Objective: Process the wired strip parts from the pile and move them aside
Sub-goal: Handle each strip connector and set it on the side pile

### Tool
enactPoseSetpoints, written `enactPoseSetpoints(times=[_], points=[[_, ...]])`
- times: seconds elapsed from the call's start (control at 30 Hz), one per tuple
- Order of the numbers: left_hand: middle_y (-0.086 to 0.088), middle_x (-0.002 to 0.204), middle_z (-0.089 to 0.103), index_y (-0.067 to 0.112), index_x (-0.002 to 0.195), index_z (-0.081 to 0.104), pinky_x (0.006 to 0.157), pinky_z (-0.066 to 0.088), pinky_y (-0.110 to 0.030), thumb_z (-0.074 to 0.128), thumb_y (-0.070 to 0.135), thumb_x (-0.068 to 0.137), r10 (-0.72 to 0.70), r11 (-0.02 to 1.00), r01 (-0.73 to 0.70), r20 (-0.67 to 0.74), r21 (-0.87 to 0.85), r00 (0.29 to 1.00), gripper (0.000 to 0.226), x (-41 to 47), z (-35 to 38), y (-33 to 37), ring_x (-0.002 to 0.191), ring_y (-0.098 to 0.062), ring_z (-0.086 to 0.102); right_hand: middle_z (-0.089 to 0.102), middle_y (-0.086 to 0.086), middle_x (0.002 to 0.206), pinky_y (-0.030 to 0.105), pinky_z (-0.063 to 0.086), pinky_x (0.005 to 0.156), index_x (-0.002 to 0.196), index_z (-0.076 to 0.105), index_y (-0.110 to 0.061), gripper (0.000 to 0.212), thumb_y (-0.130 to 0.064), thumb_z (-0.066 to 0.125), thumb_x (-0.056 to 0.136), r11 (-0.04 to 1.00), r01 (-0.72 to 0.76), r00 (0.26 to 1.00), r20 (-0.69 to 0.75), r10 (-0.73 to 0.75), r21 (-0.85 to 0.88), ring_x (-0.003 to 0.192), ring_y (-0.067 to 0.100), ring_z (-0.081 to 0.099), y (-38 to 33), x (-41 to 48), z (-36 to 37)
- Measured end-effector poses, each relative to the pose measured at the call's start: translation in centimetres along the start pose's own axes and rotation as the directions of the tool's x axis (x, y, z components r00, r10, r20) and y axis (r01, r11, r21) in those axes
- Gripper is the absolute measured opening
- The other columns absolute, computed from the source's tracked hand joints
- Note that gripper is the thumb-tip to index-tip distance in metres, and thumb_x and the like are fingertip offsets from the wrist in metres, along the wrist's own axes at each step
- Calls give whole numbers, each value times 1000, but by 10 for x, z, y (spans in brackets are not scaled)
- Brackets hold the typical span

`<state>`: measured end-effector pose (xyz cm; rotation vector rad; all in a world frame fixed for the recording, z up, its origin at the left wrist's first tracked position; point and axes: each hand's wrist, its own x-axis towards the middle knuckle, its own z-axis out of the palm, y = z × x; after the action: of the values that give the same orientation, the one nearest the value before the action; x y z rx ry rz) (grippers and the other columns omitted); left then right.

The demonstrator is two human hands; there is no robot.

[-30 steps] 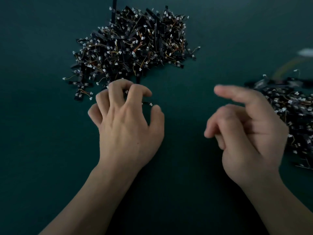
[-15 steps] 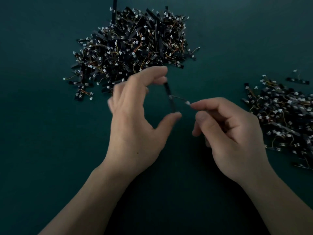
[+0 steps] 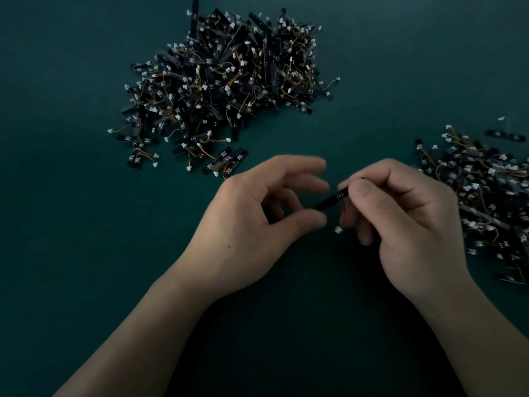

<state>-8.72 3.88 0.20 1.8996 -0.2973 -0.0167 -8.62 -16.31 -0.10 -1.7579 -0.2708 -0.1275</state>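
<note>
A large pile of black wired strip parts (image 3: 229, 81) with white connectors lies at the back, left of centre. In front of it my right hand (image 3: 406, 219) pinches one black strip (image 3: 332, 200) between thumb and forefinger. The strip slants down to the left, and its white connector (image 3: 338, 230) hangs under my fingers. My left hand (image 3: 257, 222) is beside the strip's lower end with its fingers spread and blurred. The left thumb tip is close to that end; I cannot tell whether it touches.
A second, flatter heap of the same strip parts (image 3: 486, 196) lies at the right edge, just beyond my right hand. A few loose strips (image 3: 223, 163) sit at the near rim of the large pile. Everything rests on a dark green table (image 3: 86, 253).
My left hand lifted a strip out of the pile's edge and brought it to the centre. My right hand came in from the right heap and now pinches the strip. The left fingers have opened.
</note>
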Motion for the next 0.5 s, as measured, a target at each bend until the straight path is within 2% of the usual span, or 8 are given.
enactPoseSetpoints(times=[0.07,0.13,0.17,0.23,0.37,0.43,0.5], points=[[14,94,78,27,108,78,72,55,-19,78,15,94,2,1000,-2,-22,5,1000,19,0,0,0,83,-10,73,69,2,70,28,41,45,95,75,-16,17,-23,60,101,1000,16,1000,-15,-16,7,47,19,54,-1,0,-1],[12,89,78,25,101,79,68,54,-19,75,12,96,32,999,-30,-69,23,997,14,0,1,2,79,-13,73,70,-2,72,19,43,51,101,76,-17,16,-23,61,101,999,29,999,-15,-29,-18,53,12,59,-1,-1,1],[12,89,78,24,101,80,68,55,-24,76,12,96,55,998,-51,-108,35,993,14,0,1,2,79,-15,72,70,-3,73,16,44,54,103,75,-17,17,-25,60,102,1000,24,1000,-12,-24,-17,55,9,61,-1,-2,2],[11,88,77,22,103,80,67,55,-29,78,11,94,110,993,-99,-185,69,977,14,0,1,2,78,-17,71,69,-2,70,17,43,54,99,73,-17,25,-33,56,103,1000,-6,1000,-1,6,-8,55,10,59,-2,-3,5],[9,95,76,13,106,81,74,47,-12,78,9,93,220,970,-192,-202,149,954,14,1,2,2,82,-6,68,62,4,62,27,39,50,80,66,-17,36,-33,45,104,999,-32,998,51,34,-29,53,19,53,1,-3,3],[17,95,72,14,107,81,74,44,-11,78,9,93,233,964,-201,-185,174,955,15,0,2,2,79,-5,65,61,7,63,35,37,46,79,66,-16,33,-29,46,102,999,-45,997,57,45,8,52,25,50,1,-2,2],[24,91,67,17,107,80,71,43,-11,78,11,93,217,963,-182,-171,198,961,15,0,3,2,75,-8,63,61,7,62,33,36,46,78,66,-16,30,-26,48,100,999,-47,998,48,46,18,52,26,50,3,-2,1]])
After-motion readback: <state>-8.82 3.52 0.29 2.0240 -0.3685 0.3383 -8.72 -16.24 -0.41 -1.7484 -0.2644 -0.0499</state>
